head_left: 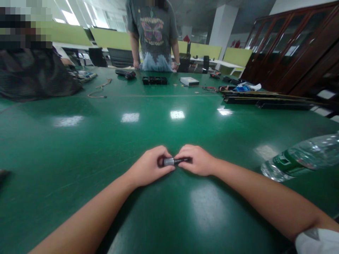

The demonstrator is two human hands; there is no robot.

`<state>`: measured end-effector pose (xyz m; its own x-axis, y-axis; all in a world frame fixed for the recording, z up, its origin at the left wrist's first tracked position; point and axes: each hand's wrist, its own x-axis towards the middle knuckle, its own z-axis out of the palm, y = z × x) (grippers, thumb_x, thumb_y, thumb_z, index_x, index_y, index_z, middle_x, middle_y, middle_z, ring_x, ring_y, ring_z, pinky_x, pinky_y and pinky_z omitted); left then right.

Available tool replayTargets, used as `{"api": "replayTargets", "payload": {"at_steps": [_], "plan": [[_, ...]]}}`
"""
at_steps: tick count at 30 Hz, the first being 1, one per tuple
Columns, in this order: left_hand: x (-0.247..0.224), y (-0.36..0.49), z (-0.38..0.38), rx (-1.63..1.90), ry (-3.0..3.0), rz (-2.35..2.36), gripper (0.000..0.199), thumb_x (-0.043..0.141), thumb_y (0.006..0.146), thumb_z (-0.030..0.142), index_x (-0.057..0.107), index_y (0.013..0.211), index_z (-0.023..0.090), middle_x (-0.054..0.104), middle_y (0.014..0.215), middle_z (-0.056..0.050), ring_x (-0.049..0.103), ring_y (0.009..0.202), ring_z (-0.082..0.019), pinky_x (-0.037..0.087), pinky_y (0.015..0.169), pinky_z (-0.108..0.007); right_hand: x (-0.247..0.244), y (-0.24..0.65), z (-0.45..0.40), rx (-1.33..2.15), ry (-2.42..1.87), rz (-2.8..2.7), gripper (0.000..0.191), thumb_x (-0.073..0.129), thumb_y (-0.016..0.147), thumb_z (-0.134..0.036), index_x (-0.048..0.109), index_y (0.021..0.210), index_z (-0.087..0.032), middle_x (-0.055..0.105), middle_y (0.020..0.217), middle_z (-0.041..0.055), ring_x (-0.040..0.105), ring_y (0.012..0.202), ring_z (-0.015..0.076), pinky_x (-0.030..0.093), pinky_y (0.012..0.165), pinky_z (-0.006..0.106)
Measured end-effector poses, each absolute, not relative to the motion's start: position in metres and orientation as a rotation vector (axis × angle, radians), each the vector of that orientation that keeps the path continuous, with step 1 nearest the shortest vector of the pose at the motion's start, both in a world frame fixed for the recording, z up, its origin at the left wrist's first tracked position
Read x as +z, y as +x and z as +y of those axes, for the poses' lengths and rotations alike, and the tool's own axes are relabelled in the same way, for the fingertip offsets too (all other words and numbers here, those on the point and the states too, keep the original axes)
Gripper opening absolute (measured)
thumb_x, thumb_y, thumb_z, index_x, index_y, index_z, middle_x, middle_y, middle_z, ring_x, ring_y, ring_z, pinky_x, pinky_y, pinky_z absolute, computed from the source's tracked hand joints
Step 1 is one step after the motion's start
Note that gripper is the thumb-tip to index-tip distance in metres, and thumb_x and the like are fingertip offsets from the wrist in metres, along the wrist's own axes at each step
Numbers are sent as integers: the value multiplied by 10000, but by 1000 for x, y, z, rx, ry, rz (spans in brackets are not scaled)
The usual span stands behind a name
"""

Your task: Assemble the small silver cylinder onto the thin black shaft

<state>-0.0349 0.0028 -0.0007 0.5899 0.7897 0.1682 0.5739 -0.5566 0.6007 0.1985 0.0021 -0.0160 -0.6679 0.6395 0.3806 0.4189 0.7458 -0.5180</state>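
Observation:
A short, slim, pen-like stick, silver-grey in the middle and black towards its right end, lies level between my two hands just above or on the green table. Its exact kind is too small and blurred to tell. The fingers of my left hand close around its left part, thumb and fingertips meeting near the silver section. My right hand pinches the black right part, its fingertips nearly touching those of the left. Both forearms reach in from the lower corners.
A clear plastic bottle with a green label lies on the right of the green table. Along the far side are a black block, a white box, a cord and dark strips. A person stands beyond.

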Motion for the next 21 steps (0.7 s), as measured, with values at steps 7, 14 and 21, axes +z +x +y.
{"api": "replayTargets", "payload": {"at_steps": [7, 14, 21], "plan": [[-3, -37, 3, 572, 2316, 1097, 212, 686, 797, 368, 614, 876, 185, 595, 782, -4, 553, 696, -163, 403, 628, -259, -17, 196, 3, 562, -806, -2378, 224, 663, 839, -195, 713, 1057, -178, 721, 972, 75, 619, 915, 195, 491, 856, 335], [5, -41, -5, 521, 2260, 1211, 170, 672, 784, 299, 629, 896, 179, 587, 789, -6, 545, 704, -164, 399, 629, -264, -25, 186, 3, 546, -865, -2362, 241, 706, 775, -239, 736, 1010, -191, 717, 899, 60, 631, 862, 201, 496, 777, 320], [5, -43, -6, 554, 2269, 1242, 164, 673, 774, 289, 628, 880, 173, 576, 795, -8, 536, 723, -169, 398, 649, -275, -31, 182, 6, 495, -885, -2355, 253, 702, 757, -251, 736, 1004, -208, 710, 891, 53, 634, 863, 213, 495, 791, 336]]}}
